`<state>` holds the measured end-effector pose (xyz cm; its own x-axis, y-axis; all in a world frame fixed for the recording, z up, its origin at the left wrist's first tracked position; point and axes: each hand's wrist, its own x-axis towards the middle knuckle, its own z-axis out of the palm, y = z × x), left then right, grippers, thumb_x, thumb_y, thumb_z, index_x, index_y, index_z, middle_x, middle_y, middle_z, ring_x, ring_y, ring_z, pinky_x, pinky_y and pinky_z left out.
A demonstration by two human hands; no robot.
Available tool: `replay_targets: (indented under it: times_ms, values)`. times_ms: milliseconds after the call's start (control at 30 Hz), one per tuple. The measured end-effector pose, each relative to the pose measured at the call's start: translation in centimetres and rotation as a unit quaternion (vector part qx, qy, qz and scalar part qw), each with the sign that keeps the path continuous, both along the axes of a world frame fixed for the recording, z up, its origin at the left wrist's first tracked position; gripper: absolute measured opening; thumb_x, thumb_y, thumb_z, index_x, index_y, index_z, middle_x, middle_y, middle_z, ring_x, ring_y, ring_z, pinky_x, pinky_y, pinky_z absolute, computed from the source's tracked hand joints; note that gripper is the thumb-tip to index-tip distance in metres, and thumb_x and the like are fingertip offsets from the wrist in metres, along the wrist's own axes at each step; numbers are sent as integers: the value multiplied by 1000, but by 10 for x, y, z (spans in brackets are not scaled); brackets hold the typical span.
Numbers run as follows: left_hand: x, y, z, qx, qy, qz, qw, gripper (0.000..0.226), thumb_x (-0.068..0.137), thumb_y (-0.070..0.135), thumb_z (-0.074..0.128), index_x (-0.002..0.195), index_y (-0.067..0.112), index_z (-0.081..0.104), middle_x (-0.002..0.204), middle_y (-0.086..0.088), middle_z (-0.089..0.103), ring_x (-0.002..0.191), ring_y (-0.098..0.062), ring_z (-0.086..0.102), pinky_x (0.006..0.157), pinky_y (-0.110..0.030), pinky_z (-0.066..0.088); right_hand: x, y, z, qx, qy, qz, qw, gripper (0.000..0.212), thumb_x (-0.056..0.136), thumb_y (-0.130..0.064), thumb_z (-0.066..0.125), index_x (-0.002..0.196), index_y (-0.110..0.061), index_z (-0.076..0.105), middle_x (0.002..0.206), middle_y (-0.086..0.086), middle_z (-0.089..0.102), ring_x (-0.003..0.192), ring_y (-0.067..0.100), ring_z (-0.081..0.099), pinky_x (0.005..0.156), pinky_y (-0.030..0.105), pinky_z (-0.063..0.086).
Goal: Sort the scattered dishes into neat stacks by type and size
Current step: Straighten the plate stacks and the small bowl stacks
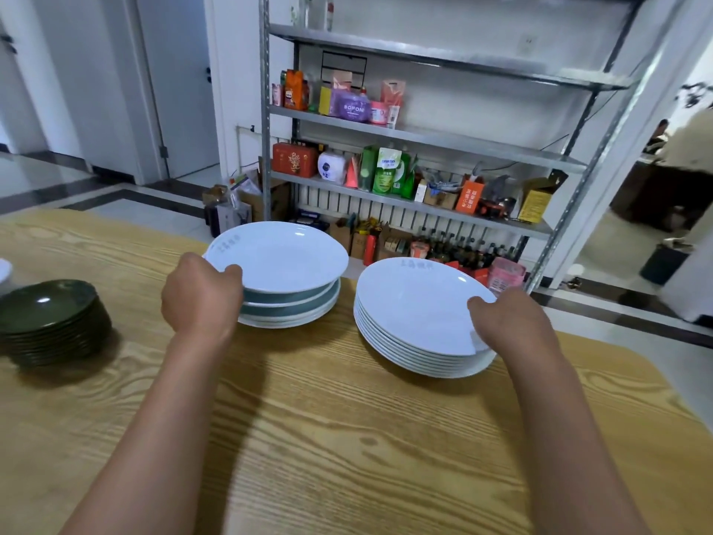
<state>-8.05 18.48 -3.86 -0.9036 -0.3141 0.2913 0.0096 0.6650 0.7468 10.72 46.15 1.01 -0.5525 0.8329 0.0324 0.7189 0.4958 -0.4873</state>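
Two stacks of dishes stand at the far side of the wooden table (347,438). My left hand (200,295) grips the near-left rim of the top deep white plate (281,256), which sits slightly tilted on a short stack of teal-sided deep plates (293,307). My right hand (509,318) holds the near-right rim of the top plate (413,299) of a taller stack of flat white plates (420,357). A stack of dark green dishes (50,322) stands at the left.
The rim of a white dish (4,270) shows at the far left edge. Behind the table a metal shelf rack (416,137) holds packets, boxes and bottles. A person (690,195) stands at the right. The table's far edge runs just behind the stacks.
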Motion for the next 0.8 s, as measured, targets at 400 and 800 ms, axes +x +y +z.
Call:
replay_targets:
  times_ms: [400, 800]
  values:
    - [24, -7, -15, 227, 155, -67, 959, 39, 92, 29, 45, 129, 17, 46, 129, -4, 45, 119, -19, 42, 97, -32, 35, -57, -94, 8, -57, 265, 157, 950, 21, 92, -25, 53, 111, -22, 59, 79, -2, 62, 75, 16, 60, 62, 28, 44]
    - [6, 0, -38, 295, 38, -215, 930, 61, 97, 47, 37, 150, 30, 12, 156, 8, 15, 140, -7, 17, 105, -21, 16, -213, -88, 10, -94, 123, 238, 959, 51, 92, -36, 56, 136, -12, 49, 136, 6, 54, 117, 26, 54, 95, 37, 46]
